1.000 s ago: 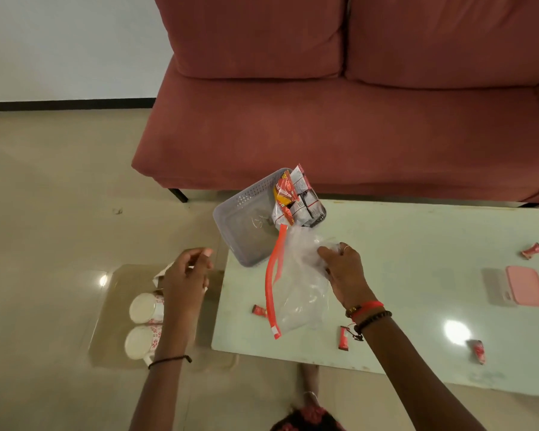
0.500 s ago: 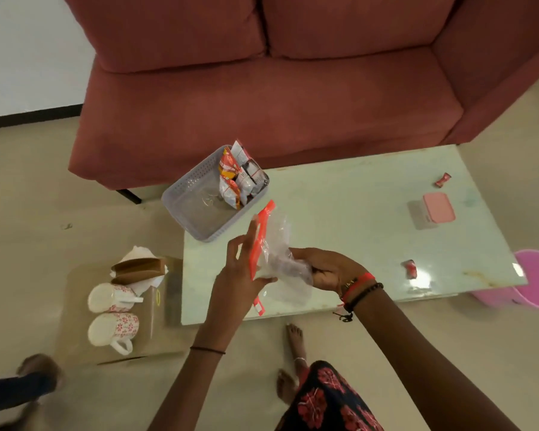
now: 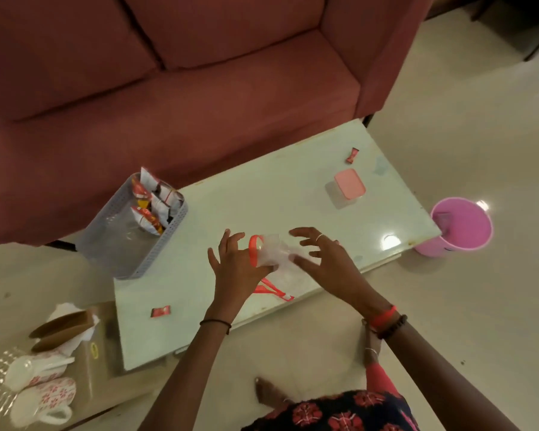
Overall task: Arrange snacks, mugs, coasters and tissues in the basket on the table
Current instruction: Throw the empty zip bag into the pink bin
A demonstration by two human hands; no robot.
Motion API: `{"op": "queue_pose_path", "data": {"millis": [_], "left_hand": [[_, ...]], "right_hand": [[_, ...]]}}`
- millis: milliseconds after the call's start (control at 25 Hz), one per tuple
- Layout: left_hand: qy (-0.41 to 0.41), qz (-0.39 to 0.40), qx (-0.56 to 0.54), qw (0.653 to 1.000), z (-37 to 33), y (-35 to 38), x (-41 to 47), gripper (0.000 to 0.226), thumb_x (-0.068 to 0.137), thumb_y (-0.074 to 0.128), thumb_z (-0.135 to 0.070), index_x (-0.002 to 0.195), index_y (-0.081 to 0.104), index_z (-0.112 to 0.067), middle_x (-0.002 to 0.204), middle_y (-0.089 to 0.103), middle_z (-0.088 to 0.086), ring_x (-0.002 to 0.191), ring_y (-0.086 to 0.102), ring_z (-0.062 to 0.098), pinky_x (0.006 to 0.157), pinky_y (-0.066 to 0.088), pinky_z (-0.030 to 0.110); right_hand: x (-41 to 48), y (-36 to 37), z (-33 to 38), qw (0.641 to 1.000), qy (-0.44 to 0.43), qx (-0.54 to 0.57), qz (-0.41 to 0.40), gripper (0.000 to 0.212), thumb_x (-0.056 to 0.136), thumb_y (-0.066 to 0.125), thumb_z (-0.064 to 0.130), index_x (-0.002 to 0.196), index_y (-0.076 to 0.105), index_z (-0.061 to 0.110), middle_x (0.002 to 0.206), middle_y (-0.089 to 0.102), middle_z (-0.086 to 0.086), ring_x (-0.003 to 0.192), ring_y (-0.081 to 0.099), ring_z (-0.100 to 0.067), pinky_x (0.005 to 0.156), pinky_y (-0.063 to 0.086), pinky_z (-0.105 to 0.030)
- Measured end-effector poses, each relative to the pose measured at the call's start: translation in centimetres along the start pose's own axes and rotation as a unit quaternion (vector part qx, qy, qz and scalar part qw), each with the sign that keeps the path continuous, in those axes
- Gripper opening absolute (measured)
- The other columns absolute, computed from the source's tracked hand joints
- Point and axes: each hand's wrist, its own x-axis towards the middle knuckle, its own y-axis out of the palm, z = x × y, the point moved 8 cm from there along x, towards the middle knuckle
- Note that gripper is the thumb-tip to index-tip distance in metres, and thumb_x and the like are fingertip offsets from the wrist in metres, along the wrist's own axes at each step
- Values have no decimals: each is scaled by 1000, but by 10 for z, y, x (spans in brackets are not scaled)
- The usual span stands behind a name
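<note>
left hand [image 3: 234,269]: fingers spread, nothing clasped | right hand [image 3: 321,259]: fingers spread, released | zip bag [image 3: 276,251]: seen between both hands, above desk [image 3: 262,194] | basket [image 3: 112,234]: snacks [image 3: 151,209] held, far-left of left hand

Dusty-red sofa [image 3: 199,104]; pale mint counter [image 3: 262,197]; grey perforated basket [image 3: 106,234] with red, white and yellow snack packets [image 3: 151,206]; clear bag [image 3: 276,255], orange-red zip strip [image 3: 252,250]; pink box lid [image 3: 349,181]; pink bucket [image 3: 461,227]; white mugs [image 3: 53,395], red flower print.

You are looking at open tabletop [image 3: 262,194] between the basket [image 3: 156,253] and pink-lidded box [image 3: 349,185]; snack packets [image 3: 151,206] are crowding the basket's far end.
</note>
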Motion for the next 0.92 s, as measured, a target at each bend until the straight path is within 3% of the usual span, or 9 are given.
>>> {"op": "queue_pose_path", "data": {"millis": [120, 200, 320, 400, 480, 600, 680, 800, 920], "left_hand": [[-44, 125, -58, 989, -72, 52, 33, 70, 71, 71, -57, 129, 53, -21, 158, 22, -5, 149, -2, 19, 117, 3, 58], [-74, 202, -150, 965, -134, 90, 52, 91, 68, 74, -54, 144, 33, -26, 159, 21, -5, 150, -1, 18, 119, 6, 55], [-83, 279, -217, 932, -225, 148, 77, 95, 57, 72, -55, 141, 36, -29, 148, 39, 2, 141, 31, 21, 114, 30, 49], [-59, 341, -238, 908, -289, 188, 92, 59, 66, 71, -51, 121, 56, -34, 125, 59, -3, 117, 55, 15, 93, 48, 36], [-47, 373, -279, 883, -344, 223, 110, 41, 81, 65, -45, 118, 59, -30, 116, 61, -7, 107, 56, 11, 81, 42, 24], [-67, 291, -334, 894, -395, 261, 157, 50, 87, 61, -41, 131, 49, -19, 133, 51, 0, 120, 48, 13, 90, 34, 23], [-67, 207, -358, 908, -410, 273, 187, 39, 90, 59, -33, 124, 54, -16, 129, 56, 1, 113, 53, 12, 82, 39, 13], [-38, 143, -366, 919, -428, 291, 219, 25, 92, 56, -24, 115, 61, -16, 110, 61, -6, 96, 56, 1, 64, 38, -6], [-11, 110, -374, 921, -436, 312, 243, 18, 92, 55, -20, 108, 63, -20, 109, 64, -7, 92, 57, -7, 70, 39, -7]], "right_hand": [[-9, -27, -51, 972, -55, -196, 118, 108, 69, 76, 47, 150, 6, 33, 158, 15, 9, 139, 16, -5, 115, 19, -25], [-6, -71, -97, 963, -36, -255, 83, 109, 74, 74, 40, 150, -3, 32, 161, 5, 5, 145, 12, -17, 116, 26, -32], [-1, -149, -165, 972, 10, -233, -2, 82, 84, 68, 28, 150, 20, 26, 153, 31, -1, 129, 45, -21, 98, 49, -34], [4, -204, -216, 973, 42, -223, -53, 66, 84, 68, 22, 143, 40, 23, 137, 45, -6, 98, 64, -22, 82, 56, -35], [9, -254, -275, 966, 93, -221, -99, 55, 84, 67, 18, 136, 50, 19, 124, 51, -8, 84, 66, -26, 74, 56, -39], [6, -330, -385, 934, 248, -175, -187, 42, 82, 67, 17, 121, 55, 7, 112, 65, -15, 90, 66, -37, 70, 53, -41], [1, -367, -450, 903, 321, -156, -241, 36, 78, 70, 18, 109, 57, 7, 101, 71, -17, 87, 66, -37, 65, 49, -33], [15, -390, -533, 877, 361, -222, -229, 37, 76, 71, 18, 111, 60, 11, 98, 71, -18, 94, 61, -36, 76, 44, -37], [42, -393, -599, 857, 363, -299, -211, 36, 77, 68, 16, 112, 61, 12, 98, 70, -18, 103, 54, -35, 84, 37, -39]]}}
